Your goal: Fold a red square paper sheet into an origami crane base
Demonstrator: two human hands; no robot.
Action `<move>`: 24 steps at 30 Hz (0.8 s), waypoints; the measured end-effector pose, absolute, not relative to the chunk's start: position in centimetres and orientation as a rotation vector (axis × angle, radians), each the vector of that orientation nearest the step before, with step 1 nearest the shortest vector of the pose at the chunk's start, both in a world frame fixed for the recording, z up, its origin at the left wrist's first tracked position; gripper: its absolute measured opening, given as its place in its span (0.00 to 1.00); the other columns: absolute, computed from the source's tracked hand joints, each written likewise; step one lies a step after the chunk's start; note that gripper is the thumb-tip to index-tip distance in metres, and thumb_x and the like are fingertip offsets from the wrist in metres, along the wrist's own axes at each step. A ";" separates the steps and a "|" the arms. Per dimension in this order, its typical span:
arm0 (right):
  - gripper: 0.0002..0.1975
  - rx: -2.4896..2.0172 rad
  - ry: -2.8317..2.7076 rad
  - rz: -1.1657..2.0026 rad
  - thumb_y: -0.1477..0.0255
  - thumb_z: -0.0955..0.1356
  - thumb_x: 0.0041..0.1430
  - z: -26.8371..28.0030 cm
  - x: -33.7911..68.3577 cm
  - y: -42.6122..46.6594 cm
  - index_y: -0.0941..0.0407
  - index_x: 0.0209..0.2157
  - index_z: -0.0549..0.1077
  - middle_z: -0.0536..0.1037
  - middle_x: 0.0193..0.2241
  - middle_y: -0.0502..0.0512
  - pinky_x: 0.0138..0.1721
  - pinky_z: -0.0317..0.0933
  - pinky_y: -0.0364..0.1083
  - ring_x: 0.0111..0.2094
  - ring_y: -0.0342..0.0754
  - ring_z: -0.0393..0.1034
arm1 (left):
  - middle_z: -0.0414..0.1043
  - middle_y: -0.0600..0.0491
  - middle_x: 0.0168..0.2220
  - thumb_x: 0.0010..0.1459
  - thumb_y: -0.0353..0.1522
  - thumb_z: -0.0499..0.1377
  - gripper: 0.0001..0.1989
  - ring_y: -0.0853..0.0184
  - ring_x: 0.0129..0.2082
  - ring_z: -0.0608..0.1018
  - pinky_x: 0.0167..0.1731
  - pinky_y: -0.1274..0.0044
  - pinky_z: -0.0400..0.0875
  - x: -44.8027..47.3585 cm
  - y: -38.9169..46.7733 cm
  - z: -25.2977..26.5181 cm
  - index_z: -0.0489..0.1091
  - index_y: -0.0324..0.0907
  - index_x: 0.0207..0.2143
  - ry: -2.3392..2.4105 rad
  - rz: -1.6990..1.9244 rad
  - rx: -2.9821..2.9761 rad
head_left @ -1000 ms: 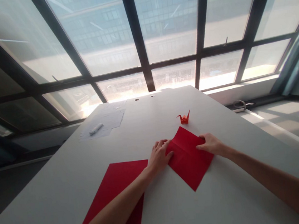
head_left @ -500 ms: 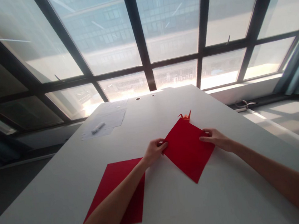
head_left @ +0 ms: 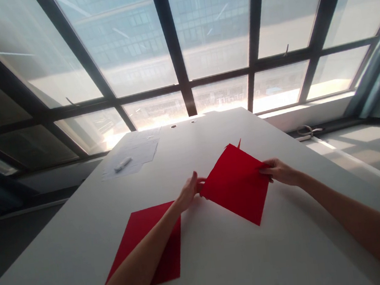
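Bare slender forearms [head_left: 148, 257]; bare hands [head_left: 189, 193], slim fingers [head_left: 269, 170].

The paper [head_left: 236, 184] is a red, four-cornered sheet, spread open — turned cornerwise, one point toward the person — over the table [head_left: 224, 262], its right corner pinched in the right hand [head_left: 281, 172], its left touching the left hand [head_left: 189, 192].

Tall windows [head_left: 211, 25] in dark frames spanned the far side, a building [head_left: 138, 20] showing hazily beyond the glass; a long white table [head_left: 68, 248] stretched toward them; a blue-grey curtain [head_left: 378, 80] hung at the right; sunlight striped the floor [head_left: 365, 150] there with shadow, while the left lay dim.
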State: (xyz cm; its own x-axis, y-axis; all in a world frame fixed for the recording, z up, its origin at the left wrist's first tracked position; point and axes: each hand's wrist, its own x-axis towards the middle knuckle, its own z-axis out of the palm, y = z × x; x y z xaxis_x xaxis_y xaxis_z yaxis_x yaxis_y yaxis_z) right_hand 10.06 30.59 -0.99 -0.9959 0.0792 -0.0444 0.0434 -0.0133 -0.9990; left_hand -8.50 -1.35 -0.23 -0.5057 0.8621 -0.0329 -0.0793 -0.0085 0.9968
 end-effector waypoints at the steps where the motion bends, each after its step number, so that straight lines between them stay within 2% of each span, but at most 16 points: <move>1: 0.19 -0.106 -2.195 2.239 0.59 0.75 0.51 -0.7 10.1 30.4 0.61 0.38 0.78 0.74 0.30 0.55 0.21 0.58 0.41 0.25 0.42 0.65 | 0.78 0.43 0.32 0.60 0.58 0.48 0.36 0.62 0.31 0.79 0.32 0.74 0.71 -8.5 -1.5 0.1 0.77 0.36 0.41 1.435 1.606 0.797; 3: 0.19 -0.033 -2.235 2.261 0.60 0.75 0.51 0.1 9.9 29.7 0.61 0.37 0.79 0.74 0.28 0.54 0.20 0.57 0.40 0.24 0.41 0.64 | 0.78 0.43 0.39 0.62 0.56 0.48 0.33 0.58 0.40 0.80 0.39 0.71 0.73 -8.3 -1.6 0.7 0.75 0.39 0.48 1.280 1.548 0.727; 5: 0.18 0.067 -2.332 2.234 0.60 0.74 0.52 1.0 9.4 28.6 0.62 0.35 0.79 0.73 0.24 0.53 0.19 0.57 0.40 0.21 0.40 0.62 | 0.78 0.43 0.41 0.63 0.53 0.50 0.30 0.55 0.44 0.79 0.41 0.69 0.73 -7.7 -1.6 1.0 0.73 0.40 0.51 1.218 1.444 0.679; 10: 0.19 0.322 -2.666 2.061 0.59 0.73 0.53 3.0 6.9 25.7 0.62 0.36 0.79 0.75 0.24 0.53 0.20 0.61 0.40 0.20 0.40 0.65 | 0.78 0.46 0.33 0.63 0.42 0.57 0.18 0.58 0.35 0.80 0.33 0.70 0.74 -6.2 -1.9 0.2 0.76 0.40 0.47 1.360 1.437 0.643; 13: 0.17 0.368 -2.752 2.039 0.60 0.73 0.53 3.6 5.4 24.8 0.61 0.35 0.78 0.76 0.25 0.53 0.20 0.63 0.40 0.21 0.41 0.68 | 0.78 0.47 0.29 0.62 0.41 0.58 0.16 0.60 0.31 0.80 0.30 0.70 0.74 -6.0 -2.2 -0.5 0.76 0.42 0.45 1.389 1.486 0.646; 17: 0.14 0.343 -2.887 2.065 0.66 0.72 0.53 3.6 4.4 24.9 0.62 0.37 0.77 0.76 0.26 0.52 0.18 0.59 0.37 0.21 0.40 0.68 | 0.78 0.44 0.28 0.60 0.50 0.56 0.25 0.57 0.32 0.80 0.30 0.70 0.74 -6.2 -2.1 -0.7 0.76 0.37 0.43 1.367 1.499 0.592; 20: 0.14 0.291 -2.947 2.057 0.68 0.71 0.51 3.4 4.2 25.6 0.62 0.39 0.76 0.77 0.28 0.52 0.16 0.57 0.36 0.21 0.39 0.67 | 0.78 0.41 0.30 0.58 0.59 0.50 0.36 0.54 0.34 0.81 0.32 0.69 0.74 -6.2 -1.8 0.0 0.76 0.35 0.42 1.198 1.397 0.450; 24: 0.14 0.221 -2.983 2.065 0.70 0.71 0.49 2.9 4.4 27.1 0.61 0.39 0.76 0.76 0.26 0.51 0.15 0.56 0.36 0.20 0.39 0.66 | 0.78 0.38 0.41 0.55 0.63 0.44 0.43 0.50 0.46 0.79 0.42 0.65 0.73 -6.0 -1.5 1.3 0.73 0.37 0.49 1.004 1.460 0.452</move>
